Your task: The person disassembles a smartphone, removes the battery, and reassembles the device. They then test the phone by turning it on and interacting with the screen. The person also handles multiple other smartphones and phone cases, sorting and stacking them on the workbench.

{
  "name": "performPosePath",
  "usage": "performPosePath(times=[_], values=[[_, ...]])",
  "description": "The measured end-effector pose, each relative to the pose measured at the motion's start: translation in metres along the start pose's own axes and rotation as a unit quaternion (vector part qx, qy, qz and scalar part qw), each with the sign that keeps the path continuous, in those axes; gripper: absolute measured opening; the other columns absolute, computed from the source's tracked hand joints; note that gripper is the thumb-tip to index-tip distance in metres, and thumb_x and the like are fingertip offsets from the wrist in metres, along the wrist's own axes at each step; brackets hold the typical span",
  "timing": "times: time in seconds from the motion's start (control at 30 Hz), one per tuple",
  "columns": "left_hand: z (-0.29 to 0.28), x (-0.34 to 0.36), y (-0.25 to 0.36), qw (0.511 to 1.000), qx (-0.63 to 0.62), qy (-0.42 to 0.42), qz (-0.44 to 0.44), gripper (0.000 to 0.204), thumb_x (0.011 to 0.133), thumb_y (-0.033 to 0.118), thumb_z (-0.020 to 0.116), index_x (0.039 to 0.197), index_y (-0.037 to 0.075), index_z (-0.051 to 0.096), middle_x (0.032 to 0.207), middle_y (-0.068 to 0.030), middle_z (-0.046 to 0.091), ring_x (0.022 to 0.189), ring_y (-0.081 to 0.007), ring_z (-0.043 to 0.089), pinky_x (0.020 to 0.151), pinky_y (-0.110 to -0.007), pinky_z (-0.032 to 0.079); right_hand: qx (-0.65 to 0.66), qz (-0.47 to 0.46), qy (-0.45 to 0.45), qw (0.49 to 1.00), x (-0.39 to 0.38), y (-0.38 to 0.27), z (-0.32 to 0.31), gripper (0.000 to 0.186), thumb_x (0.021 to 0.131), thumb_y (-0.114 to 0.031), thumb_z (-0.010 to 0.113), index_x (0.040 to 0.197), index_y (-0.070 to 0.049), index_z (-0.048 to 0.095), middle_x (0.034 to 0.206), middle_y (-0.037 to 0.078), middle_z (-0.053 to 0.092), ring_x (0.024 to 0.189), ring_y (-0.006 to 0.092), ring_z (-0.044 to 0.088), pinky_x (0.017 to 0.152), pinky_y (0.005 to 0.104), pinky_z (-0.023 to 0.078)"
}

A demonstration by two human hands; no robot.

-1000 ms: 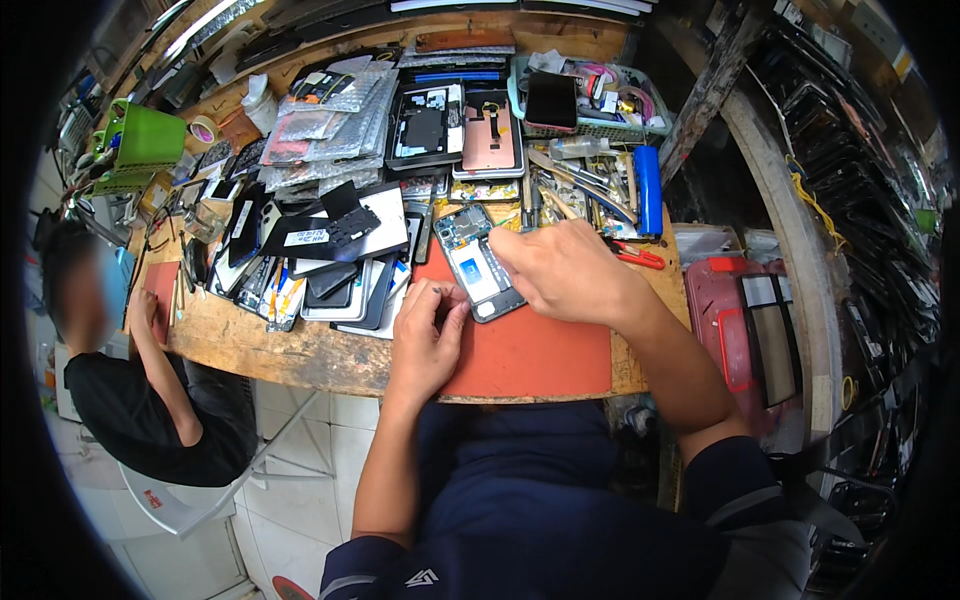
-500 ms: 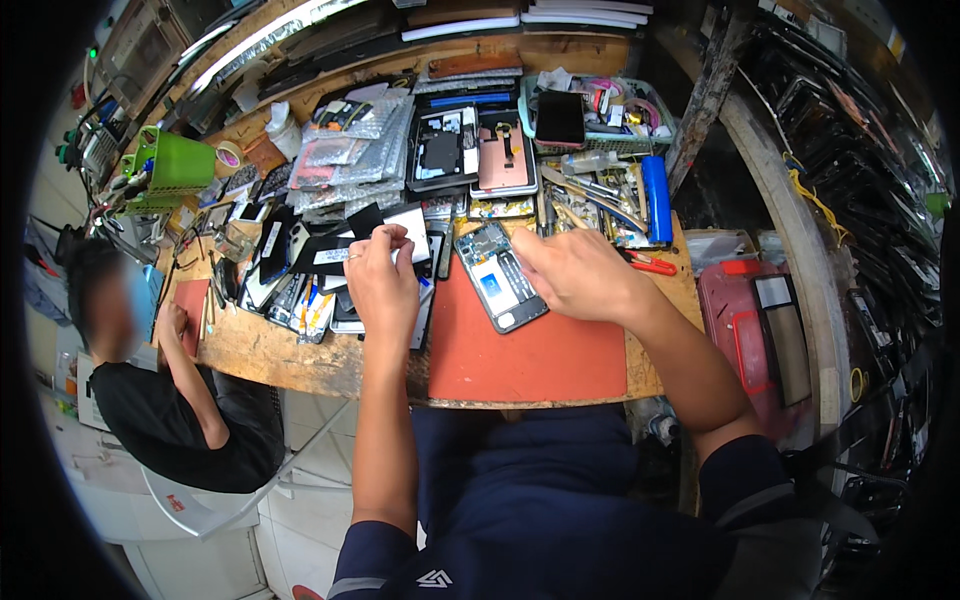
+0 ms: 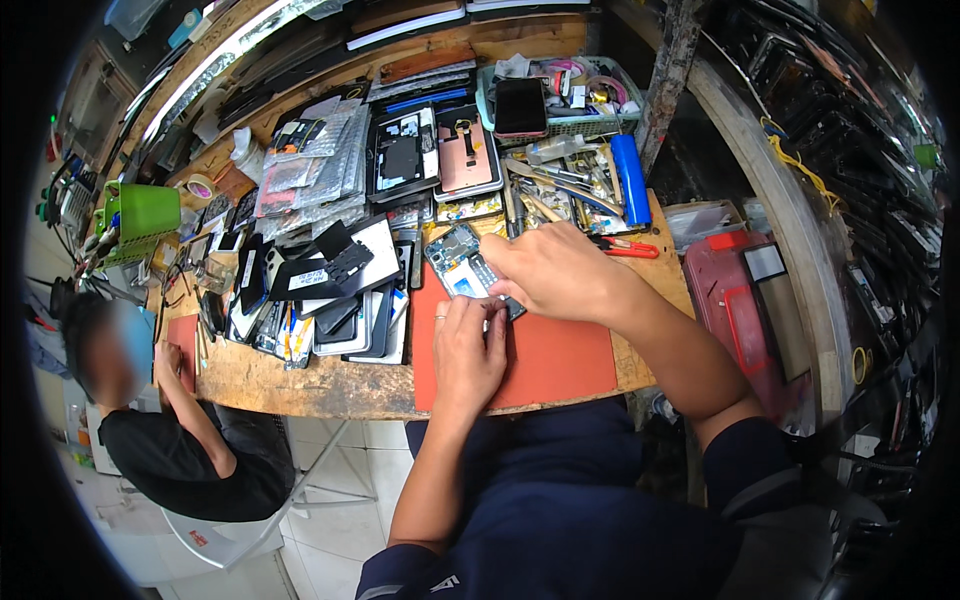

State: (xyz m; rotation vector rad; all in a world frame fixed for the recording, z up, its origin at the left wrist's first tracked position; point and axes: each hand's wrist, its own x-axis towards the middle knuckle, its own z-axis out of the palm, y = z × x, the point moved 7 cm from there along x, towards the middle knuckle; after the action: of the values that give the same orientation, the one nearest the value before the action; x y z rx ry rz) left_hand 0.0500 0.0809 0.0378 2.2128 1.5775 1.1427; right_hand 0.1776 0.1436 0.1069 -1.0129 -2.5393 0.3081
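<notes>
Bending both hands over a phone [image 3: 459,262], I have its bare insides facing up at me. It lies on the red mat [image 3: 550,370], near the mat's far edge, turned at a slant so that its top end points away and toward my left. The outline is dark and slim with rounded corners. The top end is crowded with small blue-grey and dark parts, with round, dark camera-like spots among them. Below that sits a pale, whitish panel carrying a bright blue patch, and a dark strip with small light marks runs along its right side. A dark bottom corner peeks out between my hands; the rest of the lower end is hidden behind them.

My left hand [image 3: 468,355], a ring on one finger, is loosely curled, fingertips over the phone's lower left edge, thumb a little apart from them. I cannot tell if it pinches anything. My right hand [image 3: 555,268] is folded nearly into a fist above the phone's right side, thumb and forefinger drawn together and pointing down at it; whether they grip something small I cannot tell. A red-handled tool [image 3: 632,247] lies just beyond my right wrist.
</notes>
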Motion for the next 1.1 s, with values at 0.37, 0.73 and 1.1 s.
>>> performPosePath(times=[0.37,0.73,1.1], values=[[-0.002,0.002,0.002,1.0,-0.011,-0.011,0.003,0.012,0.092,0.003,0.075,0.104,0.003,0.072,0.1,-0.0138,0.067,0.094,-0.0363,0.059,0.084,-0.047,0.048,0.071,-0.153,0.066,0.983,-0.005,-0.011,-0.001,0.02,0.082,-0.009,0.076,0.097,-0.003,0.064,0.08,0.02,0.073,0.083,0.043,0.074,0.076,0.0532,0.055],[-0.004,-0.001,0.004,1.0,-0.01,0.005,0.024,0.009,0.094,0.004,0.075,0.102,0.003,0.071,0.098,-0.0142,0.067,0.093,-0.0368,0.06,0.082,-0.048,0.048,0.067,-0.14,-0.002,0.988,-0.008,-0.016,0.011,0.02,0.081,-0.012,0.076,0.096,-0.006,0.066,0.083,0.019,0.075,0.081,0.0397,0.075,0.083,0.0522,0.05],[-0.002,-0.003,0.0,1.0,0.021,0.0,0.022,0.008,0.094,0.004,0.074,0.101,0.002,0.072,0.096,-0.0137,0.067,0.09,-0.0358,0.059,0.082,-0.047,0.048,0.045,-0.075,-0.061,0.994,-0.002,-0.016,0.001,0.026,0.083,-0.009,0.076,0.103,-0.002,0.06,0.099,0.021,0.073,0.1,0.0397,0.073,0.085,0.0515,0.053]])
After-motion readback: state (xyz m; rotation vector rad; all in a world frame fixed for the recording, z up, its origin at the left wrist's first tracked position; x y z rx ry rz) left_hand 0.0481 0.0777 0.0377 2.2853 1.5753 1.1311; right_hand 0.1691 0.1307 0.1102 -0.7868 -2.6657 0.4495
